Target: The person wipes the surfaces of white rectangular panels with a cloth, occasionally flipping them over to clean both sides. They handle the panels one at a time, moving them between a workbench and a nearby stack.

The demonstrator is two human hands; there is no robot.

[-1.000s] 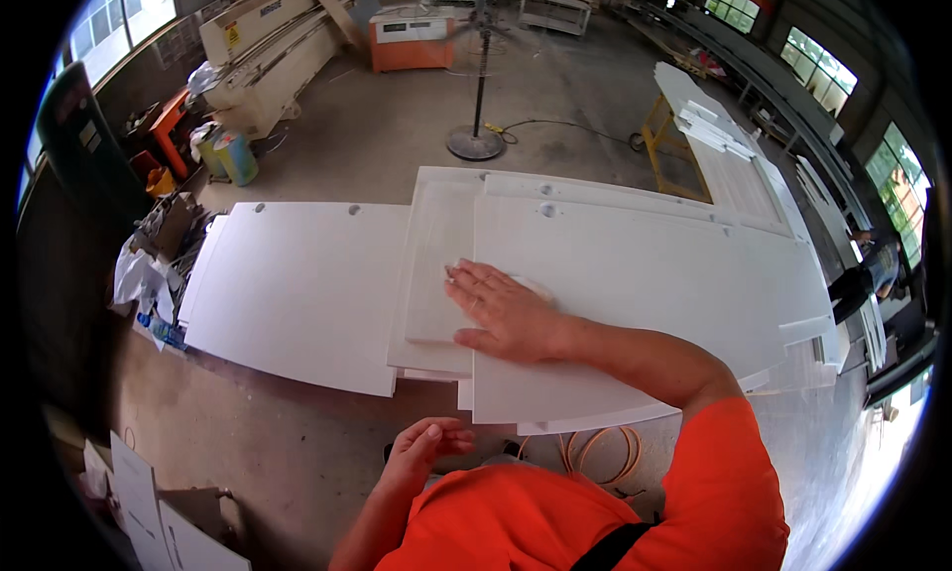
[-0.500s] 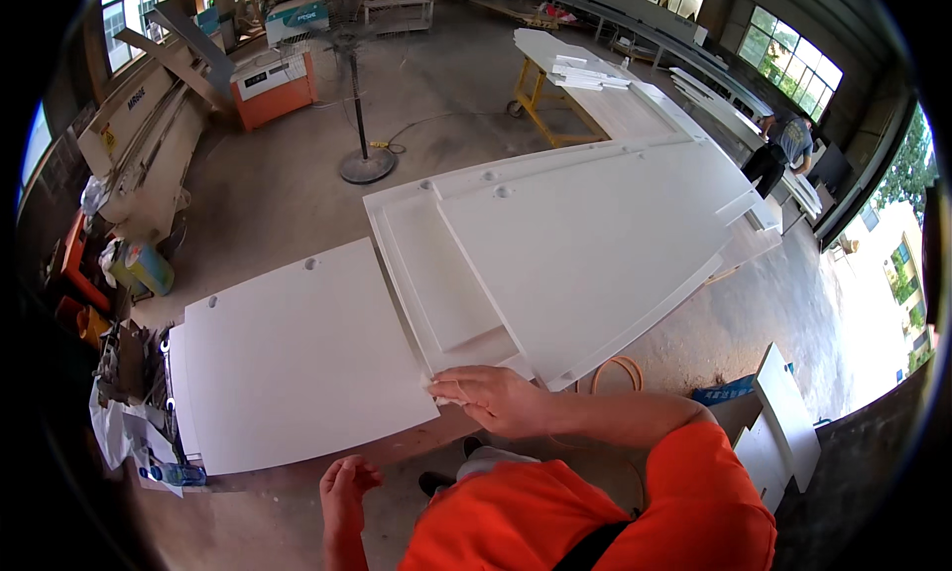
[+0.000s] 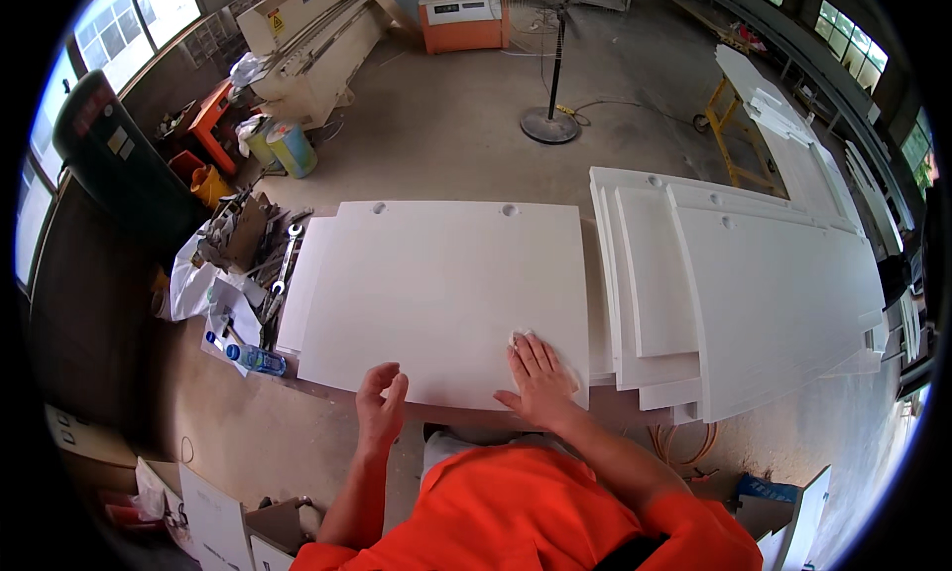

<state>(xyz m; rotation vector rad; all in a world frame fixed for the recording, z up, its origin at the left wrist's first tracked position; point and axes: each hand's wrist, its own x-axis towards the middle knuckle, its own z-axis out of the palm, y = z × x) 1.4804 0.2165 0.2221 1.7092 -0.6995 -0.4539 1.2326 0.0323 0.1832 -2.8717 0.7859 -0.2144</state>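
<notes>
Right hand (image 3: 540, 380) has shifted onto the left white panel (image 3: 436, 293), pressing a white cloth (image 3: 523, 337).

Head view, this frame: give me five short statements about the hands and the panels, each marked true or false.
1. The right hand lies flat on the near white panel. True.
2. A white cloth shows at the right hand's fingertips. True.
3. The left hand grips a wrench. False: it holds nothing and sits curled at the panel's near edge.
4. The stacked panels lie to the left of the near panel. False: they lie to its right.
5. A water bottle lies by the near panel's left corner. True.
</notes>
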